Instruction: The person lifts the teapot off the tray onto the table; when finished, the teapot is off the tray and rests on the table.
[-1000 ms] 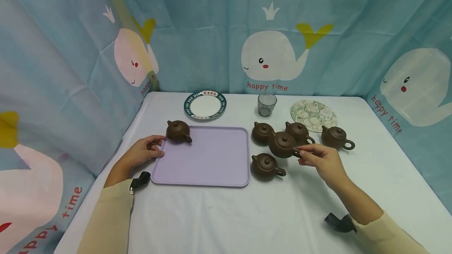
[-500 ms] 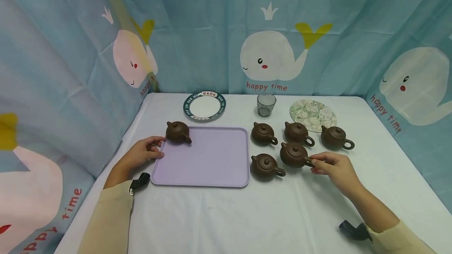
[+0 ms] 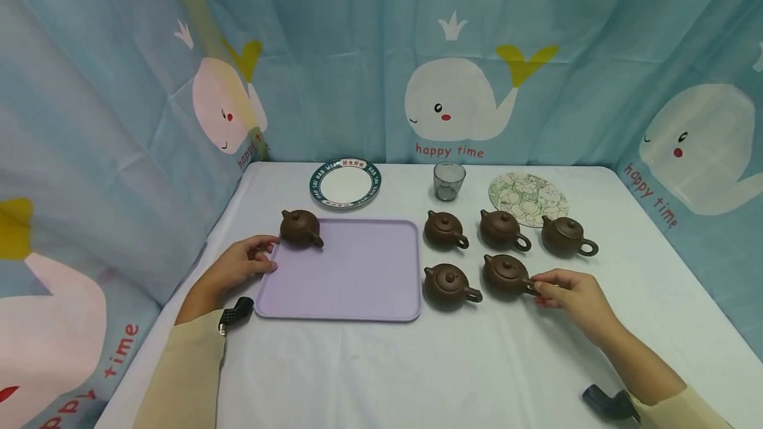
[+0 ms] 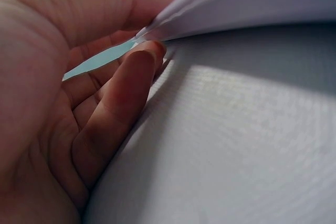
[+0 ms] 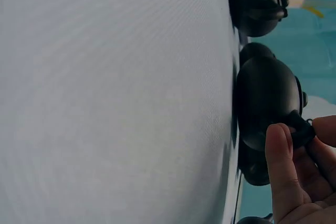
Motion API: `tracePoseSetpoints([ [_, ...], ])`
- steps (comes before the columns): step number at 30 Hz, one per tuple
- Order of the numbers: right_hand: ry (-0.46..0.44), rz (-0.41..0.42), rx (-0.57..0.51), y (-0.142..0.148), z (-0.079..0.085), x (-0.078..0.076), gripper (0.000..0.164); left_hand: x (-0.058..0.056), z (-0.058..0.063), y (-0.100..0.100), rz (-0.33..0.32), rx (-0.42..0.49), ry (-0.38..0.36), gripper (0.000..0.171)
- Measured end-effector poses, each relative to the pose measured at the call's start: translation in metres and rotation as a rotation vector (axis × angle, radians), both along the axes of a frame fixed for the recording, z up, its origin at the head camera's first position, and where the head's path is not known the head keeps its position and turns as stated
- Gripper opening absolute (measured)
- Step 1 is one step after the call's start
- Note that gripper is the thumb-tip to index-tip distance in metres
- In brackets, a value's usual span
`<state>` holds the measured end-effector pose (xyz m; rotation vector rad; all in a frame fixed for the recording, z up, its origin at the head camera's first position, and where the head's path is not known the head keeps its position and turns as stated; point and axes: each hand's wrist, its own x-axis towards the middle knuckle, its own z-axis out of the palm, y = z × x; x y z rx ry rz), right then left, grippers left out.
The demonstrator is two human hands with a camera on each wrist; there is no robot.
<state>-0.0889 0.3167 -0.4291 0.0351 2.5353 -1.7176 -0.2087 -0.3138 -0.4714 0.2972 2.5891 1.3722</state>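
Rightward and nearer, a lidded brown teapot [image 3: 504, 276] has been moved; its handle is pinched by the right hand [image 3: 575, 298], above or on the counter [image 3: 357, 376]. One teapot [image 3: 299, 228] is held at the far left corner of the purple tray [image 3: 348, 283], whose edge is gripped by the left hand [image 3: 238, 263].

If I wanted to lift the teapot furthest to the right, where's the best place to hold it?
Probably its looped handle, coming from the right: the loop sticks out that way, opposite the spout. That teapot's body is round, so likely more awkward to pinch. The right hand pinches the nearby teapot by its handle too.
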Motion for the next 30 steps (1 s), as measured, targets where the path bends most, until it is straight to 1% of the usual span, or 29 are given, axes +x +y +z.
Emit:
tracePoseSetpoints([
  [8, -0.023, -0.003, 0.007, 0.002, 0.001, 0.002, 0.026, 0.002, 0.002, 0.001, -0.007, 0.028, 0.0, 0.063],
  [12, -0.024, 0.002, 0.011, 0.002, 0.001, 0.002, 0.026, 0.002, 0.001, 0.001, 0.003, 0.009, -0.002, 0.062],
  [15, -0.02, 0.021, 0.028, 0.003, 0.001, 0.003, 0.026, 0.002, 0.001, 0.002, 0.011, 0.001, -0.006, 0.061],
  [18, -0.023, 0.048, 0.071, 0.004, 0.002, 0.003, 0.026, 0.001, 0.002, 0.002, 0.008, -0.003, -0.005, 0.062],
  [20, -0.021, 0.067, 0.124, 0.006, 0.004, 0.002, 0.026, 0.001, 0.002, 0.003, 0.013, 0.0, -0.008, 0.063],
  [22, -0.016, 0.075, 0.198, 0.006, 0.007, 0.0, 0.026, 0.001, 0.003, 0.003, 0.011, 0.003, -0.009, 0.063],
  [24, -0.001, 0.064, 0.282, 0.006, 0.011, -0.003, 0.027, 0.002, 0.005, 0.003, 0.009, 0.005, -0.012, 0.063],
  [27, 0.022, 0.031, 0.369, 0.004, 0.019, -0.009, 0.03, 0.004, 0.009, 0.006, 0.007, 0.0, -0.014, 0.061],
  [29, 0.039, 0.005, 0.383, -0.001, 0.026, -0.014, 0.033, 0.005, 0.012, 0.007, 0.002, -0.006, -0.011, 0.06],
  [30, 0.052, 0.001, 0.373, -0.004, 0.028, -0.016, 0.035, 0.005, 0.012, 0.008, 0.002, -0.007, -0.01, 0.059],
])
